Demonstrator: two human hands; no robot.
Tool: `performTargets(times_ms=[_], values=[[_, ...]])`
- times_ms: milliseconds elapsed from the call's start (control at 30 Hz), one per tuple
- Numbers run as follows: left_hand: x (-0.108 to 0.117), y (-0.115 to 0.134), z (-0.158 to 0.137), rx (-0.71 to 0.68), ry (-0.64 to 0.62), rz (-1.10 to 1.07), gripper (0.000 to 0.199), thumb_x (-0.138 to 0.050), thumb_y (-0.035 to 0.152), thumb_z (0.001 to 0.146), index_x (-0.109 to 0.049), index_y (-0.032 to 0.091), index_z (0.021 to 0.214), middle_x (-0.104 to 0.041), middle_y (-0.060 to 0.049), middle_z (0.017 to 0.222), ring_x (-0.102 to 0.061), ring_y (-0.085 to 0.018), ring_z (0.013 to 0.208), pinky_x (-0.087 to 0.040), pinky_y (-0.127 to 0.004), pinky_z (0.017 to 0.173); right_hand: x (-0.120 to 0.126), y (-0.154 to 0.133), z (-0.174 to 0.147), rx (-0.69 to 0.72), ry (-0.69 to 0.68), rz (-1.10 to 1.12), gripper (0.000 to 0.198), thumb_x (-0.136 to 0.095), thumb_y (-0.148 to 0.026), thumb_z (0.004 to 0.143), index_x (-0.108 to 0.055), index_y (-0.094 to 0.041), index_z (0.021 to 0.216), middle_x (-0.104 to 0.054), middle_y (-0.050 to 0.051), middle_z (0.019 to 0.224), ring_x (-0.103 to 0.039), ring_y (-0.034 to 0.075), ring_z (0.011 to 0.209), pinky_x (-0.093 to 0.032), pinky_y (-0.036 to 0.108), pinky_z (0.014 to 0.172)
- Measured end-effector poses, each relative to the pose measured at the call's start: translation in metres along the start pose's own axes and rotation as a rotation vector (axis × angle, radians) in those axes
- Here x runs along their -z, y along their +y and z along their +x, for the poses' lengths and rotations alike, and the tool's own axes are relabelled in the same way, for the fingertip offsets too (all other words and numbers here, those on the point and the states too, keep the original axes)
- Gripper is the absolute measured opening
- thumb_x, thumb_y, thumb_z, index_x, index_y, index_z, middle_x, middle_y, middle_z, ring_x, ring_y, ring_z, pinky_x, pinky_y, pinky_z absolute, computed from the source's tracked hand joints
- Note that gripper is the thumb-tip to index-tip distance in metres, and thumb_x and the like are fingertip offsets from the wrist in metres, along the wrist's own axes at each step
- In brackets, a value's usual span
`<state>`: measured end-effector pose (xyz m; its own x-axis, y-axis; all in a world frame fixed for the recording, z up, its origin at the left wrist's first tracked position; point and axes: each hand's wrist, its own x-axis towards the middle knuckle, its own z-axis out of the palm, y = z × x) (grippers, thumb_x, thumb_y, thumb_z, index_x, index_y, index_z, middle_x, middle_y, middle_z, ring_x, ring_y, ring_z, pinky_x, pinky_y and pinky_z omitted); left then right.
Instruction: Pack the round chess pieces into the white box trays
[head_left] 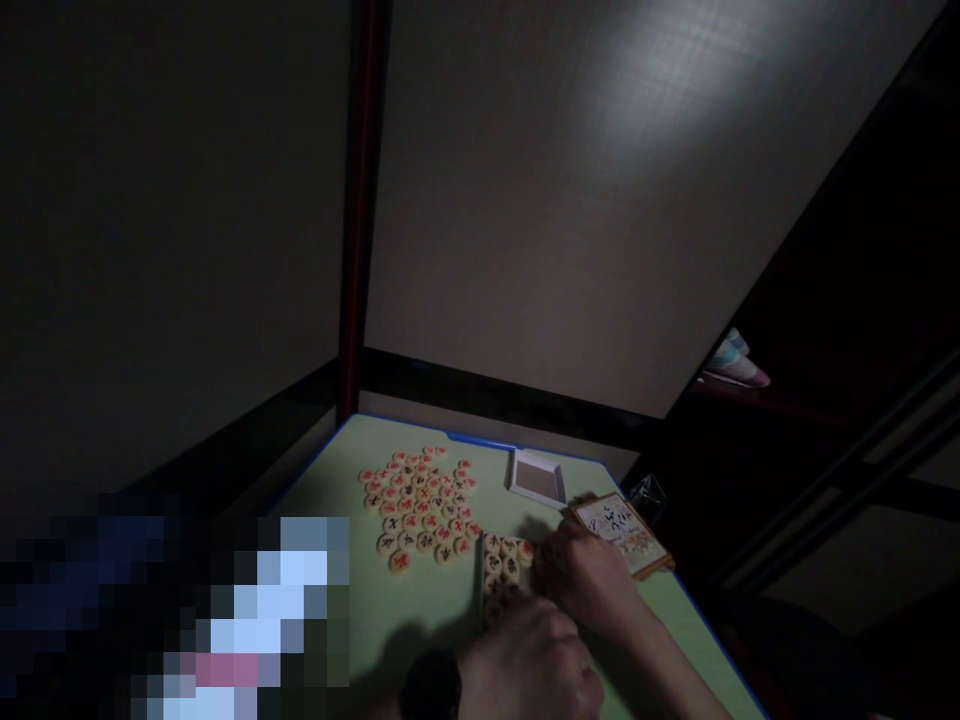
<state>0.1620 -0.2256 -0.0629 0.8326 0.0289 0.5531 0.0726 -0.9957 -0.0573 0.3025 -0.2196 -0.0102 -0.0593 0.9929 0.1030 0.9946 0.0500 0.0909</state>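
Lower left, a pixelated patch masks whatever lies there. Your left hand (pixel 536 650) covers the near end of the box (pixel 483 580), so that end cannot be inspected; your right fingertips are obscured in shadow at its right side. Both forearms are cut off by the lower border.

Your left arm enters low, a dark watch (pixel 431 685) at the wrist, the hand laid knuckles-up across the box with fingers bent. Your right hand (pixel 589 570) reaches in from the lower right, fingers curled toward the box. Whether either hand pinches a piece cannot be told.

The box sits on the green table (pixel 442 620), directly before you. Its visible left wall runs away from you and outmeasures the far edge; the long axis appears to follow that wall. Inside, pieces stand in rows, faces up, a red one at the far right corner. Loose pieces (pixel 424 493) are spread to its left, red and black. Beyond lies a white tray (pixel 538 482), slightly askew; a printed panel (pixel 626 535) lies slantwise beside your right hand.
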Motion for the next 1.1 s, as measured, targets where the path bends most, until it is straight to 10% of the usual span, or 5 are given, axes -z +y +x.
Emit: performTargets(times_ms=[533, 867, 1100], values=[[0.015, -0.001, 0.006, -0.011, -0.157, -0.042, 0.031, -0.068, 0.035, 0.086, -0.060, 0.016, 0.063, -0.057, 0.001, 0.057, -0.046, -0.015, 0.055, -0.029, -0.032, 0.049, -0.009, 0.001, 0.011, 0.107, -0.046, -0.078, 0.023, -0.050, -0.027, 0.091, -0.069, -0.019, 0.082, -0.069, 0.011, 0.088, -0.068, 0.022, 0.072, -0.038, 0.028, 0.055], [0.004, 0.001, 0.002, 0.036, -0.205, -0.048, 0.025, -0.068, 0.029, 0.085, -0.061, 0.017, 0.064, -0.054, 0.001, 0.054, -0.049, -0.017, 0.055, -0.031, -0.034, 0.050, 0.028, 0.023, 0.012, 0.239, -0.154, 0.144, 0.021, -0.050, -0.031, 0.091, -0.068, -0.018, 0.093, -0.067, 0.009, 0.090, -0.063, 0.020, 0.077, -0.042, 0.028, 0.066], [0.007, 0.002, 0.003, 0.048, -0.197, -0.035, 0.029, -0.069, 0.036, 0.084, -0.063, 0.017, 0.063, -0.056, 0.000, 0.056, -0.054, -0.019, 0.059, -0.032, -0.034, 0.050, 0.018, 0.012, 0.079, 0.297, -0.151, 0.138, 0.019, -0.053, -0.028, 0.089, -0.067, -0.015, 0.089, -0.068, 0.008, 0.089, -0.059, 0.017, 0.075, -0.039, 0.026, 0.066]])
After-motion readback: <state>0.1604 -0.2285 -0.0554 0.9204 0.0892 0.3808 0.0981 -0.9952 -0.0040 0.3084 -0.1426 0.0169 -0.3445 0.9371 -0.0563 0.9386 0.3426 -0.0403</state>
